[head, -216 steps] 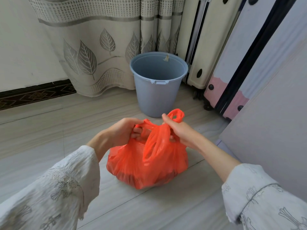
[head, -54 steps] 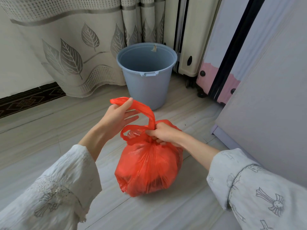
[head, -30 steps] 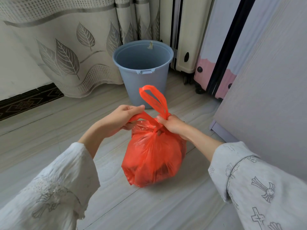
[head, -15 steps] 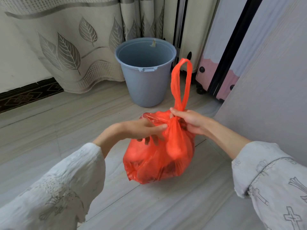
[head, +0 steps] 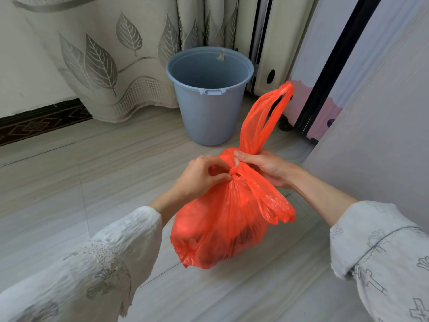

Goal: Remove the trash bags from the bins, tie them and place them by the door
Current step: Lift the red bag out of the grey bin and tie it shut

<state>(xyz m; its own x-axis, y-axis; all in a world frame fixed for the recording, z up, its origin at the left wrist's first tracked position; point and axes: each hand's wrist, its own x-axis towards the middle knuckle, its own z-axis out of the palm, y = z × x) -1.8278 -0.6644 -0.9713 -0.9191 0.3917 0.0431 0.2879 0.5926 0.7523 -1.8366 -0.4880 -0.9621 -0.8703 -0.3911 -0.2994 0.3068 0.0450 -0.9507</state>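
Note:
A full orange trash bag (head: pixel 222 228) sits on the floor in front of me. Its two handles cross in a knot at the top. My left hand (head: pixel 199 177) pinches the bag's neck at the knot. My right hand (head: pixel 267 166) grips the base of one handle loop, which stands up to the upper right. The other handle hangs down over the bag's right side. The grey-blue bin (head: pixel 209 94) stands behind the bag, with no liner in it.
A leaf-patterned curtain (head: pixel 111 56) hangs behind the bin. Cream and pink suitcases (head: pixel 278 43) stand at the back right. A pale panel (head: pixel 383 135) rises close on the right. Tiled floor (head: pixel 69 194) stretches to the left.
The handles have been crossed and drawn into a knot. My left hand has closed on the bag's neck, and the upright loop now leans to the right.

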